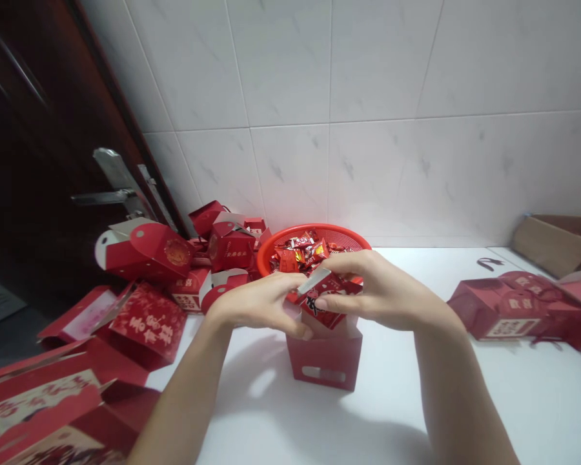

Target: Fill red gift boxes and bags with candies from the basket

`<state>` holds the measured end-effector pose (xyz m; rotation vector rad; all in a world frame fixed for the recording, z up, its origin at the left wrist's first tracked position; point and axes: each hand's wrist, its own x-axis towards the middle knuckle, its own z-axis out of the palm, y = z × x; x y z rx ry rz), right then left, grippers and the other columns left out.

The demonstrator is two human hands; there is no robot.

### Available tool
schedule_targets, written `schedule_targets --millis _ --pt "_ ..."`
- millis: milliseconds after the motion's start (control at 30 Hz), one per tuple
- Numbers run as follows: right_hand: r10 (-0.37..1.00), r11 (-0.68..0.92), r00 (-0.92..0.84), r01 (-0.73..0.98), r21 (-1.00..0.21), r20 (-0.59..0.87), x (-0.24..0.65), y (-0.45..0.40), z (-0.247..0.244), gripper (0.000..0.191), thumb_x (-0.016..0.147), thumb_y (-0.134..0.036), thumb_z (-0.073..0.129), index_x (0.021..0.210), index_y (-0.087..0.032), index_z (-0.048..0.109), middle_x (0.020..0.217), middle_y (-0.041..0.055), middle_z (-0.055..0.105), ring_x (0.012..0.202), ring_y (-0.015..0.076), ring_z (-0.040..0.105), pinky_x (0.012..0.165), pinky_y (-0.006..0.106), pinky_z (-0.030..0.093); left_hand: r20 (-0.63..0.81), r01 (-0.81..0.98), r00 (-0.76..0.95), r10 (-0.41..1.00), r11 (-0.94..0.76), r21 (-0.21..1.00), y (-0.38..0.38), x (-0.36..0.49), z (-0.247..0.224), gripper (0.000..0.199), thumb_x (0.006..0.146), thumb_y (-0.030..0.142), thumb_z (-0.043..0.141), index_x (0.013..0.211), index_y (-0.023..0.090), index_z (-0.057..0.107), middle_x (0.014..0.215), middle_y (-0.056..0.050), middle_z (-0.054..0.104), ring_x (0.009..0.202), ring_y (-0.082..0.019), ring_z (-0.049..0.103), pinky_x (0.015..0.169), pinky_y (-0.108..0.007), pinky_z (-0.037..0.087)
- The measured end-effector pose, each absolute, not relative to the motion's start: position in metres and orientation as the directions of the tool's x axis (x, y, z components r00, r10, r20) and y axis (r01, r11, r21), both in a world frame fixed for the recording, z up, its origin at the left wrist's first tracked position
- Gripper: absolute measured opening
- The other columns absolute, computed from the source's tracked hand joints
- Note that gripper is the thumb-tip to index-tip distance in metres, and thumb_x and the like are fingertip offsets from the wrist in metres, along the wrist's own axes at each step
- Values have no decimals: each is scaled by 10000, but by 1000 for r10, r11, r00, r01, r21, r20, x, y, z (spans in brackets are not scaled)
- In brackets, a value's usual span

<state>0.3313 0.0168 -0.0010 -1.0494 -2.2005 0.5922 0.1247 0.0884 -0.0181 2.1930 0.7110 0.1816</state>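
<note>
A small red gift box (325, 361) stands upright on the white table with its top open and a slot in its near side. My left hand (264, 303) is at the box's upper left edge, its thumb on the near side and its fingers behind, closed around the rim. Between the thumb and fingers of my right hand (375, 290) is a red candy packet (325, 311) with dark lettering, held over the opening. A pale flap (314, 281) sticks up between the hands. Right behind them sits a red plastic basket (314, 227) of wrapped candies (314, 252).
Several red gift boxes (150, 320) are heaped on the left. More closed boxes (501, 307) lie at the right, near a cardboard carton (554, 242) and a dark ribbon (490, 263). A tiled wall (377, 174) borders the table's back; a dark door (29, 129) is at left.
</note>
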Motion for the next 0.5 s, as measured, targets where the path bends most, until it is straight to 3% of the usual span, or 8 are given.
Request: schedule_targets --millis 200,500 --pt "808 535 -575 623 -571 129 330 17 -6 134 818 -151 663 902 -200 755 653 -21 662 534 98 474 520 246 296 -56 419 842 537 -585 694 91 124 -19 462 672 294 772 1126 238 714 1160 -17 695 1075 -248 614 900 -282 477" --pt "855 492 -487 650 -579 180 327 11 0 65 807 -161 650 858 -201 640 654 -38 638 551 109 523 494 239 299 -50 410 844 534 -582 703 89 124 -19 360 671 250 755 1029 223 726 1112 -6 693 1067 -240 613 900 -283 467"
